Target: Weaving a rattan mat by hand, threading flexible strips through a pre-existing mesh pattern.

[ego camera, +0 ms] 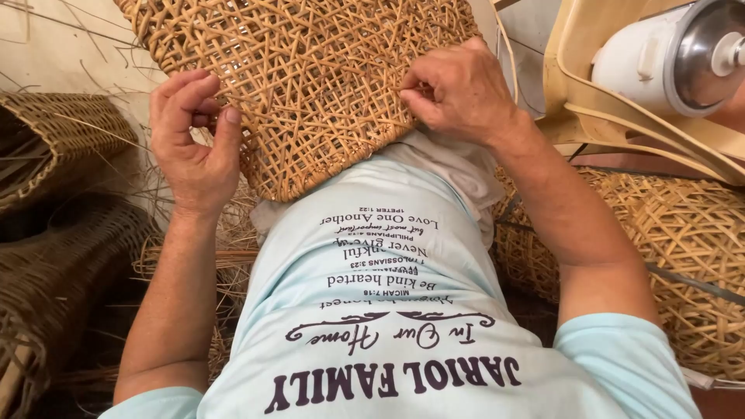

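Note:
A woven rattan basket [310, 85] of open tan lattice rests upright on my lap, against my light blue printed shirt [372, 310]. My left hand [194, 132] sits at the basket's left edge, thumb and fingers curled and pinching the weave or a thin strand there. My right hand [458, 89] presses on the right side of the basket, fingertips pinching a strand in the lattice. Which strand each hand grips is too fine to tell.
Darker woven baskets [54, 147] lie stacked at the left with loose rattan strands around them. Another tan lattice basket [683, 240] lies at the right. A cream plastic chair frame [621, 116] and a white and metal appliance [683, 46] stand at the upper right.

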